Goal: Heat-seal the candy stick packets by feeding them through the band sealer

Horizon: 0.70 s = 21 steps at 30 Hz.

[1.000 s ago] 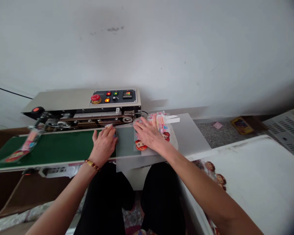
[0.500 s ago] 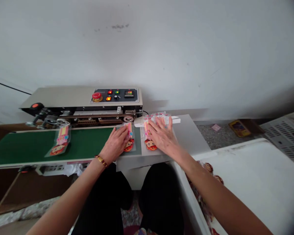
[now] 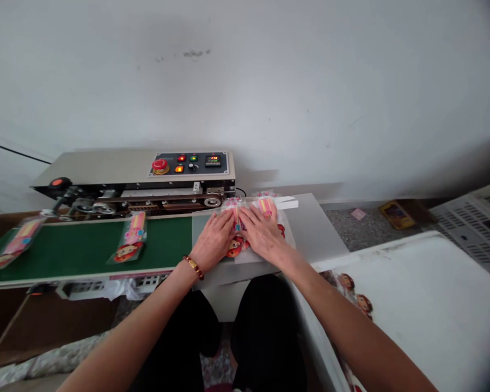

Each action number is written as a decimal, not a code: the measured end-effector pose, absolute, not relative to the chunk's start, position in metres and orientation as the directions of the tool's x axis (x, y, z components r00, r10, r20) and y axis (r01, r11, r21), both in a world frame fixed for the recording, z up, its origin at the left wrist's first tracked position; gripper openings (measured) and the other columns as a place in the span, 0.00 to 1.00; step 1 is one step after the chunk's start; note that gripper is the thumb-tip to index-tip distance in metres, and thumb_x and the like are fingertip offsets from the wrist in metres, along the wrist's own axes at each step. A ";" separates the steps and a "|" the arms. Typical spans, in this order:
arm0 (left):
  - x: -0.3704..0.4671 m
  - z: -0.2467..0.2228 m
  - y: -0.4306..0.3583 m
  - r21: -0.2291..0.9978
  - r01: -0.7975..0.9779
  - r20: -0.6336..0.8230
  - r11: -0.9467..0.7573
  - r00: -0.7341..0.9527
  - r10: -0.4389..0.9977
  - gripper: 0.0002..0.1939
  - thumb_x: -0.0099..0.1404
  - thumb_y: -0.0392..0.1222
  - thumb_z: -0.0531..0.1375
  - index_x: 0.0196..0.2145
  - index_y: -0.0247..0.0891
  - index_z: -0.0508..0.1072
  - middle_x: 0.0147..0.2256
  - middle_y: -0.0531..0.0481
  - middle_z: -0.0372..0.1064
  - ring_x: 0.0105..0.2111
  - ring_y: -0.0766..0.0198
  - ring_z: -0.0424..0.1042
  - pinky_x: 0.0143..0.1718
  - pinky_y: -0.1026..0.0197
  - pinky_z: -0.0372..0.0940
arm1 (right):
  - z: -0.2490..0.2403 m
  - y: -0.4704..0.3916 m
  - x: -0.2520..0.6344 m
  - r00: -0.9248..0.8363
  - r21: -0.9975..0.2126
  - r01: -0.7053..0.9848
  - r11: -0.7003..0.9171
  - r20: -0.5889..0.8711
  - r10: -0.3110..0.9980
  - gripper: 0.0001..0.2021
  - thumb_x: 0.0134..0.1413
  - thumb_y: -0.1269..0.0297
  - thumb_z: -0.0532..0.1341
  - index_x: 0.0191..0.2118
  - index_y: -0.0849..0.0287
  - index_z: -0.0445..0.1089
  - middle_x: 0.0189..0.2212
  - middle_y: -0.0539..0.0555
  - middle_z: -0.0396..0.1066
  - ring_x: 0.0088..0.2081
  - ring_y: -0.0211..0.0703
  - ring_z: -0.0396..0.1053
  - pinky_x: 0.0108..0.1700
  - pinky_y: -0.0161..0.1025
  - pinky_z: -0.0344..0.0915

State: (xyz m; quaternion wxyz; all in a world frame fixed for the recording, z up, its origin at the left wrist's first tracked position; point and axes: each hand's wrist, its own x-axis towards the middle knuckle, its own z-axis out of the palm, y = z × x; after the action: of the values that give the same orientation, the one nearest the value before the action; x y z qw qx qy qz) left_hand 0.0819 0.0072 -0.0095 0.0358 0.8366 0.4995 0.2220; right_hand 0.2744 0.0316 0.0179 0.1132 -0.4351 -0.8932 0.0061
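Observation:
My left hand (image 3: 214, 237) lies with fingers stretched out on the left side of a clear packet (image 3: 234, 249), which has a red-haired cartoon head and a pink and yellow striped part. My right hand (image 3: 263, 231) rests flat across the same packet's right side. Beneath that hand a second packet (image 3: 266, 206) shows its striped top; the rest is mostly covered. Both packets are on a pale sheet (image 3: 316, 231) at the right end of the green belt (image 3: 81, 239). Two similar packets lie on the belt, a nearer packet (image 3: 131, 238) and a farther-left packet (image 3: 18, 245).
Behind the belt stands a sealing machine (image 3: 106, 166) with a red stop button (image 3: 160, 166) and lit switches. A white strip (image 3: 288, 203) lies near the sheet's back. To my right is a white surface (image 3: 424, 294), beside more cartoon-head pieces (image 3: 364, 304).
My left hand has moved right, from one packet to another beside my right hand. The packet it was touching is now farther left on the belt, as is the packet ahead of it.

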 end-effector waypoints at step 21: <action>0.034 -0.001 0.002 0.239 0.880 0.362 -0.410 0.311 0.879 0.19 0.74 0.39 0.51 0.58 0.37 0.70 0.59 0.38 0.71 0.61 0.51 0.69 0.67 0.39 0.58 | 0.024 0.027 0.261 -0.622 -0.078 0.757 0.649 0.218 0.752 0.20 0.73 0.57 0.52 0.63 0.59 0.68 0.60 0.60 0.71 0.64 0.59 0.60 0.71 0.70 0.32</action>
State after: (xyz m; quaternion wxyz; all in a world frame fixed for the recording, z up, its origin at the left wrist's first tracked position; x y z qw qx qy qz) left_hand 0.0335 0.0022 -0.0015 -0.0017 0.8095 0.5432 0.2227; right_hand 0.2610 0.0273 0.0238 0.1163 -0.4188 -0.9005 -0.0107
